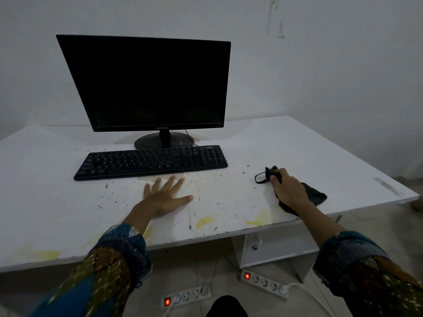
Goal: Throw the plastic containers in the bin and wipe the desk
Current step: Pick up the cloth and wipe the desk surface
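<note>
Right grip (288, 191) grasps a dark cloth (317, 196), fingers curled over its front end, on the right part of the stained white tabletop (320, 152), while left grip (164, 195) lies released, palm flat, fingers spread, just before the black keyboard (151, 162), monitor (148, 83) behind.

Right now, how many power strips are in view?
2. One power strip lies on the floor below the front edge of the desk; the second power strip lies to its right. Others may be hidden under the desk.
</note>
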`<state>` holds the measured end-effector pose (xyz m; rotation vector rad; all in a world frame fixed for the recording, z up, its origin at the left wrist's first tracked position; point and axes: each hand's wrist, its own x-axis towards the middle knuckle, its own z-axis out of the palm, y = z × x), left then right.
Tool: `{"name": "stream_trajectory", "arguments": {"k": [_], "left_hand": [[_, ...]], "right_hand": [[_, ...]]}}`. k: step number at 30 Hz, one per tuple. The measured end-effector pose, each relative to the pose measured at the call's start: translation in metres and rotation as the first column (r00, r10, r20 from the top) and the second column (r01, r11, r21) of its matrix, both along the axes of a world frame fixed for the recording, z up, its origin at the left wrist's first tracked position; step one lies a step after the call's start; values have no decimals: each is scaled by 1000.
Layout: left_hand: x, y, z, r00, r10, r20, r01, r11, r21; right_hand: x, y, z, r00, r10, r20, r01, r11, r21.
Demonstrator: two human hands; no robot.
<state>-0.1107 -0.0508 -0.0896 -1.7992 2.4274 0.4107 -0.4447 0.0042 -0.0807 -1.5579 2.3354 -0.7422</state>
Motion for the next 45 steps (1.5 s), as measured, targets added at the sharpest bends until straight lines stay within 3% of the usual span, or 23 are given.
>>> {"name": "stream_trajectory", "arguments": {"k": [4,10,13,16,19,21,26,34,38,45], "left_hand": [[-1,4,1,1000,0,4,0,1000,3],[-1,5,4,1000,-3,10,3,1000,11],[-2,7,2,1000,-8,17,8,1000,-4],[-1,6,3,1000,-18,24,18,1000,-13],[-1,6,5,999,-18,28,19,1000,-10],[-1,7,4,999,-21,24,21,1000,-10],[-1,10,2,1000,-21,10,21,999,-32],[-1,10,1,1000,-17,7,17,999,-44],[-1,8,1,1000,-16,4,16,999,-30],[1,7,0,1000,-16,9,16,999,-41]], "right_hand": [[8,9,-2,979,-60,197,69,997,-36],[46,4,3,918,-209,338,244,968,-64],[50,-3,12,945,-184,272,169,983,78],[37,2,18,979,6,204,-34,991,130],[28,16,11,938,325,-120,-309,942,131],[26,23,1,866,411,-284,-379,911,161],[38,13,-11,898,249,-364,-216,968,130],[80,-17,-11,952,-103,-288,144,982,124],[92,-22,-8,955,-152,-253,196,968,157],[108,-4,-10,961,-93,-261,149,968,204]]}}
